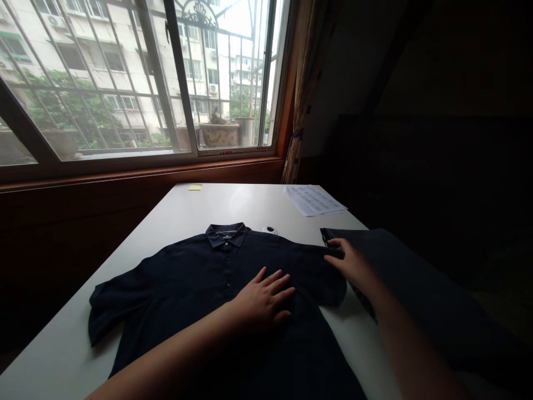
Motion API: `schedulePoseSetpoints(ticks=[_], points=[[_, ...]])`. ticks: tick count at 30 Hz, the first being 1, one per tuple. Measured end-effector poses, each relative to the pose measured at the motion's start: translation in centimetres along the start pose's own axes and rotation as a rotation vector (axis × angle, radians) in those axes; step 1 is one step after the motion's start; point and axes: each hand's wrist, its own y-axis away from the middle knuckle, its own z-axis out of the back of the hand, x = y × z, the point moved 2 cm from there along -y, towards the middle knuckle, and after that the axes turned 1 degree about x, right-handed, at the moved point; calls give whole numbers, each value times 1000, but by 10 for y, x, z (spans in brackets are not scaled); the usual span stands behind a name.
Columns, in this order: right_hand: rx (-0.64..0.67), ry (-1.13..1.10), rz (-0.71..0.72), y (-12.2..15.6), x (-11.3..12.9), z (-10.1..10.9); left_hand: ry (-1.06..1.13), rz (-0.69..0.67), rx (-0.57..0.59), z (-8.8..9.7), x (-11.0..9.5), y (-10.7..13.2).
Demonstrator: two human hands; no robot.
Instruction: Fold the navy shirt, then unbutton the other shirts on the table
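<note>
A dark navy short-sleeved shirt (pixel 179 283) lies spread face up on a white table (pixel 233 203), collar toward the window. My left hand (pixel 264 300) rests flat on the shirt's chest with fingers stretched out. My right hand (pixel 350 261) is at the shirt's right shoulder and sleeve, fingers reaching onto the fabric edge; whether it pinches the cloth is unclear. A second dark cloth (pixel 416 289) lies right of the shirt, under my right forearm.
A printed paper sheet (pixel 314 199) lies at the table's far right. A yellow sticky note (pixel 195 187) sits at the far edge. A small white round object (pixel 270 229) lies behind the collar. A barred window and a curtain (pixel 303 94) stand beyond.
</note>
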Motion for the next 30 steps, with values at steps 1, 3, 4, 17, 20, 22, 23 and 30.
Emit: schedulePoseSetpoints(ticks=[1, 3, 4, 17, 20, 22, 23, 30], points=[[-58, -89, 30, 1, 4, 1, 6, -13, -6, 1, -2, -1], [-143, -266, 94, 4, 13, 1, 13, -44, -21, 3, -5, -3], [-171, -343, 120, 6, 19, 1, 17, -80, -22, 4, -6, -3], [-157, -671, 228, 46, 83, 4, 61, -182, -85, 4, -8, -8], [-150, -641, 253, 50, 87, 2, 20, -31, -137, 3, 5, -9], [-131, -649, 258, 52, 90, 0, -5, -2, -121, 1, 8, -9], [-100, -666, 253, 54, 93, -1, -10, 2, -110, 0, 8, -8], [429, -935, 194, 86, 134, -13, 190, 93, -186, 5, 10, -11]])
